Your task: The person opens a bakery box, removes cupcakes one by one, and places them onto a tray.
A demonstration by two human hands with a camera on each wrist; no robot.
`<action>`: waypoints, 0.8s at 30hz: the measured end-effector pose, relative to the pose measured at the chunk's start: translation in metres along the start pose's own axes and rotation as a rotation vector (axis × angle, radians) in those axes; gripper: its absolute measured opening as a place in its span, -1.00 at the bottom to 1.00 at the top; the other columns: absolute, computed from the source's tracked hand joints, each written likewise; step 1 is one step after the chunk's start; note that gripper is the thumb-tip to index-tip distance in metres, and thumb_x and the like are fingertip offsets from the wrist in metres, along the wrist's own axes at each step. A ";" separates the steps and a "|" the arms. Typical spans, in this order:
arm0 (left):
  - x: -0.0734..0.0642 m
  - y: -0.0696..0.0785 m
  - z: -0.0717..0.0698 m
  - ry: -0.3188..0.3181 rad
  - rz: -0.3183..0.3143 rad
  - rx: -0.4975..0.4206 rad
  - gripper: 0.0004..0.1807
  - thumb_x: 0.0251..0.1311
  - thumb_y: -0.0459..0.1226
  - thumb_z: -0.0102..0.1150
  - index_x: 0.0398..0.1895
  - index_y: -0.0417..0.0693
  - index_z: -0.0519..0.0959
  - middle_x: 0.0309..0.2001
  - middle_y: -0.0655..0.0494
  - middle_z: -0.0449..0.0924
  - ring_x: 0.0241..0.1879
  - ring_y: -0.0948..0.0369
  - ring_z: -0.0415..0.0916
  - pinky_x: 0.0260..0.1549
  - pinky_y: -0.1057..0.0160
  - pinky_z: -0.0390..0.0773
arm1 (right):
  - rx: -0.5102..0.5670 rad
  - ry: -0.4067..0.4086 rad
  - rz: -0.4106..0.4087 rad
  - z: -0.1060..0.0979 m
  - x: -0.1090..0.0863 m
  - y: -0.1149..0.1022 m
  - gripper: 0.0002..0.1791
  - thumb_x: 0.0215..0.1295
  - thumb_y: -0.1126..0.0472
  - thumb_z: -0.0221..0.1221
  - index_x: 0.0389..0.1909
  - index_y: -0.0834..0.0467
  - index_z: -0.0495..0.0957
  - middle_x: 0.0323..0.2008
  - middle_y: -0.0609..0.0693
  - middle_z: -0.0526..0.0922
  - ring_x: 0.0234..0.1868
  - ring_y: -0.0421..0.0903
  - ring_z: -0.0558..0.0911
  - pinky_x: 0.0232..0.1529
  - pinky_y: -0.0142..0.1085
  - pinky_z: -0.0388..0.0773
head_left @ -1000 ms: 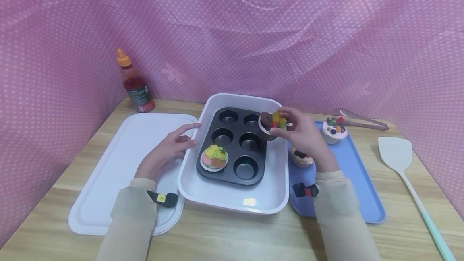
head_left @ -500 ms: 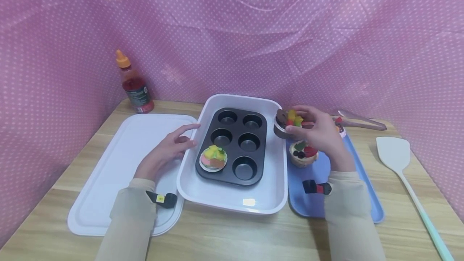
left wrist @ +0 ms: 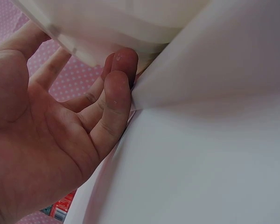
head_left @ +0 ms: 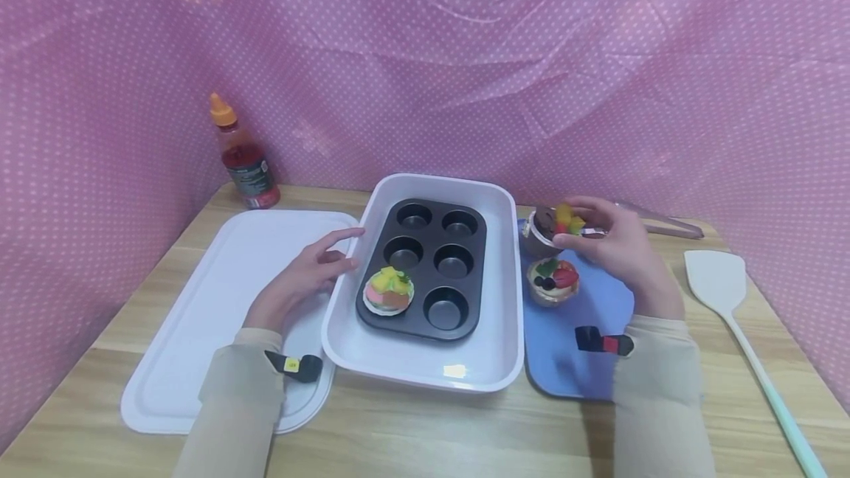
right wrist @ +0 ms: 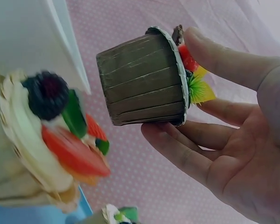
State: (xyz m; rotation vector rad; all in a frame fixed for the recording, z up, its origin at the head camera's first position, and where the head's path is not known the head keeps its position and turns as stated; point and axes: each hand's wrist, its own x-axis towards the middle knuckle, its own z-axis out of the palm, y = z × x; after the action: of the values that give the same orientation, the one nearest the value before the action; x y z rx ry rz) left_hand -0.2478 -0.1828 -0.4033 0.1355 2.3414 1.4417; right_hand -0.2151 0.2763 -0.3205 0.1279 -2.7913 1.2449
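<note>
My right hand [head_left: 614, 242] holds a chocolate cupcake [head_left: 543, 231] topped with yellow and red fruit, above the far part of the blue tray [head_left: 578, 360]. In the right wrist view its ridged brown cup [right wrist: 142, 81] is tilted, thumb at the topping and fingers at the side. A fruit-topped cupcake [head_left: 553, 282] stands just nearer on the blue tray. My left hand [head_left: 312, 265] touches the left side of the white bin [head_left: 425, 375] with loosely bent fingers. Inside the bin lies a black muffin pan [head_left: 428, 271], a yellow-and-pink-topped cupcake [head_left: 388, 292] in its near-left cup.
A white tray [head_left: 219, 301] lies left of the bin, partly under my left arm. Behind it stands a sauce bottle [head_left: 246, 161] with an orange cap. Tongs [head_left: 664, 222] lie at the back right, and a white spatula [head_left: 717, 279] with a mint handle at the right.
My right hand has carried the chocolate cupcake rightward from over the muffin pan, across the bin's rim, to above the blue tray. The left hand has stayed at the bin's side.
</note>
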 end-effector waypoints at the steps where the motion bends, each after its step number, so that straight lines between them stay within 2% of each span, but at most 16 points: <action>1: 0.000 0.000 0.000 0.000 -0.001 0.004 -0.29 0.37 0.05 0.18 0.54 0.51 0.16 0.38 -0.18 0.38 0.39 -0.13 0.32 0.28 -0.21 0.42 | 0.001 0.000 0.001 -0.002 -0.001 0.002 -0.23 0.19 0.07 0.44 0.40 0.15 0.39 0.31 0.28 0.51 0.26 0.27 0.53 0.13 -0.04 0.54; 4: 0.000 0.001 0.000 -0.001 -0.008 0.003 -0.28 0.36 0.06 0.19 0.54 0.53 0.15 0.39 -0.19 0.36 0.39 -0.14 0.31 0.28 -0.20 0.42 | 0.013 0.000 0.012 -0.009 -0.004 0.008 -0.24 0.19 0.08 0.44 0.40 0.14 0.40 0.30 0.25 0.52 0.29 0.23 0.52 0.06 -0.28 0.49; 7: 0.000 0.001 0.001 0.002 -0.021 0.006 -0.28 0.36 0.07 0.19 0.53 0.55 0.15 0.43 -0.18 0.32 0.42 -0.14 0.28 0.29 -0.22 0.41 | 0.026 -0.004 0.040 -0.015 -0.007 0.012 -0.23 0.19 0.07 0.44 0.41 0.12 0.39 0.32 0.21 0.52 0.31 0.17 0.51 0.01 -0.41 0.44; 12: 0.000 0.001 0.001 0.001 -0.013 0.008 -0.27 0.36 0.07 0.19 0.54 0.53 0.14 0.45 -0.19 0.30 0.43 -0.16 0.27 0.29 -0.22 0.42 | 0.021 -0.014 0.089 -0.023 -0.009 0.018 -0.19 0.19 0.01 0.44 0.43 0.08 0.36 0.35 0.17 0.49 0.34 0.14 0.48 0.05 -0.44 0.46; 16: 0.001 0.001 0.001 0.000 -0.004 0.008 -0.28 0.36 0.06 0.18 0.54 0.51 0.15 0.43 -0.19 0.33 0.42 -0.15 0.28 0.29 -0.22 0.42 | 0.028 -0.026 0.122 -0.029 -0.012 0.023 -0.16 0.18 -0.01 0.44 0.45 0.07 0.34 0.37 0.15 0.47 0.42 0.16 0.40 0.12 -0.37 0.45; 19: 0.002 0.001 0.001 0.001 -0.003 0.008 -0.28 0.37 0.06 0.19 0.54 0.49 0.16 0.43 -0.19 0.33 0.42 -0.15 0.29 0.28 -0.21 0.43 | 0.026 -0.026 0.131 -0.031 -0.013 0.028 -0.15 0.16 -0.01 0.45 0.45 0.07 0.34 0.43 0.13 0.39 0.43 0.17 0.38 0.07 -0.46 0.44; 24: 0.000 0.000 0.002 -0.003 -0.005 -0.013 -0.29 0.38 0.02 0.18 0.54 0.47 0.16 0.43 -0.20 0.33 0.39 -0.14 0.33 0.26 -0.15 0.46 | 0.017 -0.001 0.104 -0.034 -0.017 0.037 -0.17 0.16 0.02 0.46 0.43 0.12 0.37 0.39 0.14 0.43 0.36 0.11 0.45 -0.09 -0.65 0.47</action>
State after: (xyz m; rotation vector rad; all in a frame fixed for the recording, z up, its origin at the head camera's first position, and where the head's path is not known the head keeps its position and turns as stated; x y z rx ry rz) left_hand -0.2477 -0.1813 -0.4040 0.1273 2.3283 1.4528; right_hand -0.2011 0.3274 -0.3272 -0.0166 -2.8213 1.2909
